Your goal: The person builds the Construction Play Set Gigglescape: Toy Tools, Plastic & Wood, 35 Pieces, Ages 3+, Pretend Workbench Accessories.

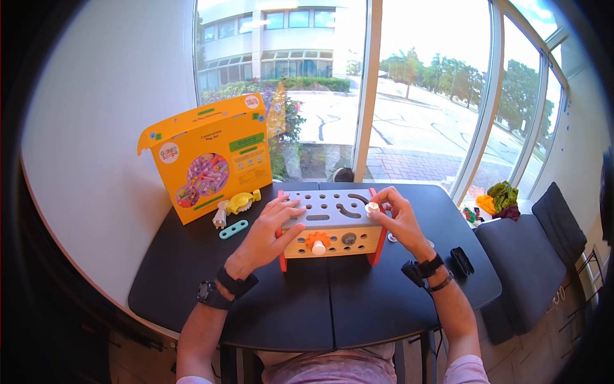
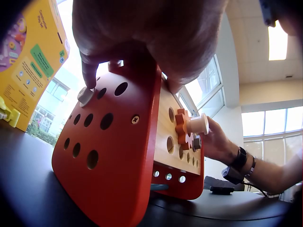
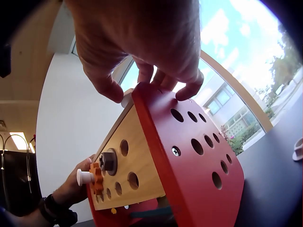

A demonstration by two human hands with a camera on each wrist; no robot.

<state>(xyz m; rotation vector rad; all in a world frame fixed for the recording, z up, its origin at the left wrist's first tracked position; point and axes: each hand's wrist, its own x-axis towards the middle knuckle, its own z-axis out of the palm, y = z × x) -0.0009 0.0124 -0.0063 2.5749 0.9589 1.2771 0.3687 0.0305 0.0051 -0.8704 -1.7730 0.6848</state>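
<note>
A toy workbench [image 1: 325, 221] stands on the black table, with a grey perforated top, wooden front and red side panels [image 2: 106, 135]. An orange gear [image 1: 317, 240] with a white peg through it and a grey bolt [image 3: 108, 161] sit on the front. My left hand [image 1: 272, 227] rests over the bench's left end, fingers lying across the top and thumb near the front edge. At the top's right end, my right hand [image 1: 400, 214] pinches a white peg [image 1: 371, 208] between thumb and fingers. How far the peg sits in its hole is hidden.
Behind to the left stands a yellow play set box [image 1: 220, 150]. A yellow toy piece [image 1: 242, 203] and a teal perforated strip [image 1: 233, 229] lie before it. Right of the bench are a small white piece [image 1: 392, 237] and a black case [image 1: 462, 261]. Windows border the table's far side.
</note>
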